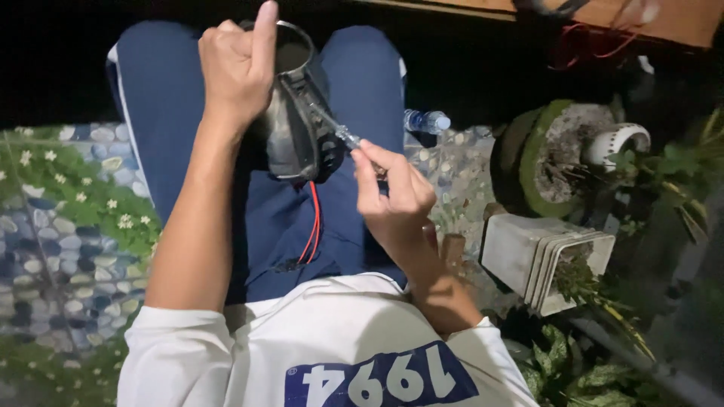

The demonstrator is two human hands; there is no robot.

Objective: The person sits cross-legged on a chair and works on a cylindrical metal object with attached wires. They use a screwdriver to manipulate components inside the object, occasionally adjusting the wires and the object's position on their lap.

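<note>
The right hand pinches a slim clear-handled screwdriver between thumb and fingertips, its tip pointing up and left into a dark metal appliance housing resting on the person's lap. The left hand is closed around the housing's upper left edge, one finger raised. Red and black wires hang from beneath the housing. Beyond the right hand lies a plastic water bottle; farther right stand plant pots.

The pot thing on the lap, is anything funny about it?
Yes. Red and black wires hang loose from the metal appliance onto the lap. The left hand holds it; the right hand points a screwdriver into it.
</note>
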